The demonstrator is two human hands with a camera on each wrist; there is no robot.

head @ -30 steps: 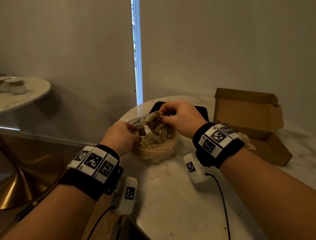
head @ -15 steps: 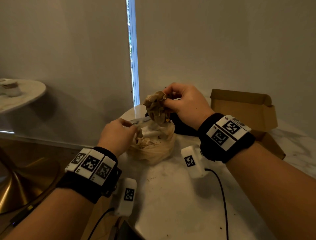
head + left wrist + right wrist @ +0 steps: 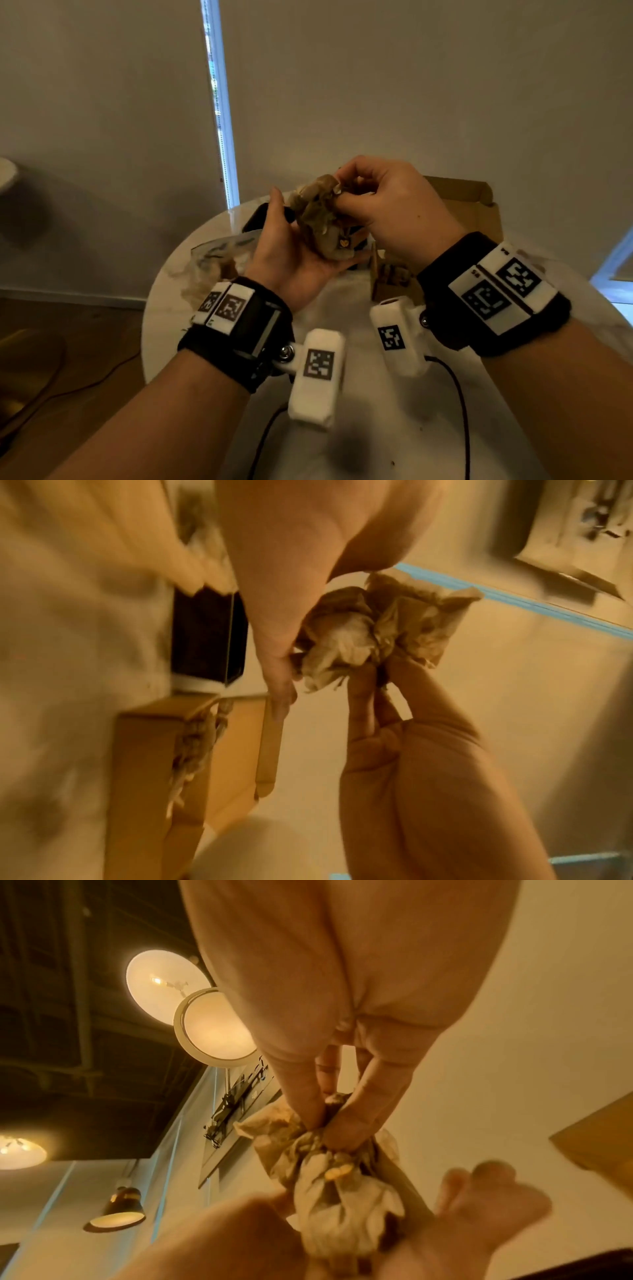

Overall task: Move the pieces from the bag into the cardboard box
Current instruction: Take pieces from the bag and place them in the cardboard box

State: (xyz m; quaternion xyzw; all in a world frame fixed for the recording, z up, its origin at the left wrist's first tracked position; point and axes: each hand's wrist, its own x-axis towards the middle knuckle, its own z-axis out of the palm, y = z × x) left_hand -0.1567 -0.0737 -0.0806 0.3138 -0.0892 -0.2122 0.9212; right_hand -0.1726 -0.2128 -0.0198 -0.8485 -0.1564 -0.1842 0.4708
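Head view: on the white table (image 3: pixel 359 445), the cardboard box (image 3: pixel 479 212) sits behind my right wrist and the bag (image 3: pixel 219 253) slumps beside my left. My left hand (image 3: pixel 291 260) lies palm up, fingers relaxed, cradling a crumpled piece (image 3: pixel 318 212), while my right hand (image 3: pixel 387 209) pinches its top.

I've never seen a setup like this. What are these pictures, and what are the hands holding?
No machine: a person's bare hands, wearing black wristbands with cameras. The wide picture comes from a head camera looking down; the other two look along each wrist. On the round white marble table lie a translucent crinkled plastic bag and an open brown cardboard box. The right hand pinches a crumpled beige bundle of pieces from above; the left hand cradles it underneath.
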